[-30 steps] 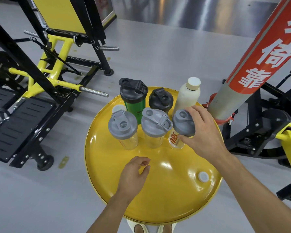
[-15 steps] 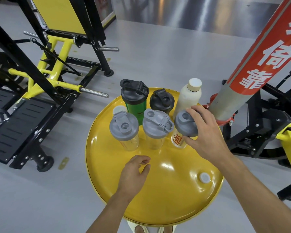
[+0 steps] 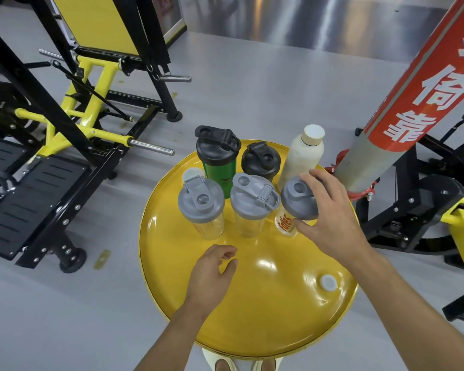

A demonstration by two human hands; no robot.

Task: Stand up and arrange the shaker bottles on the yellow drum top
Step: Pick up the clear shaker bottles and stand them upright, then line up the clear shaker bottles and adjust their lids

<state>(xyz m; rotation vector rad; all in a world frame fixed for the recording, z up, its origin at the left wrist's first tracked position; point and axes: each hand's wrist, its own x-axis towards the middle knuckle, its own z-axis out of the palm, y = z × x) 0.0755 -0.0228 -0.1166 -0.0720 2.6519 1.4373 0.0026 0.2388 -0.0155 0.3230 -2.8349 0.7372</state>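
Several shaker bottles stand upright on the yellow drum top (image 3: pixel 265 311). In the front row are two clear bottles with grey lids (image 3: pixel 201 203) (image 3: pixel 253 199) and a third grey-lidded bottle with orange lettering (image 3: pixel 295 200). My right hand (image 3: pixel 330 218) grips that third bottle by its lid, thumb in front and fingers behind. Behind stand a green bottle with a black lid (image 3: pixel 216 153), a black bottle (image 3: pixel 260 160) and a cream bottle with a white cap (image 3: pixel 303 153). My left hand (image 3: pixel 212 274) hovers over the drum's near middle, fingers loosely curled, holding nothing.
A white bung cap (image 3: pixel 329 282) sits in the drum top at the right. A yellow and black gym machine (image 3: pixel 65 124) stands to the left, and a red and grey padded pole (image 3: pixel 402 103) leans at the right beside another machine base (image 3: pixel 423 207).
My right hand has kept its hold on the lettered bottle, with only a slight shift. My left hand has stayed in about the same place.
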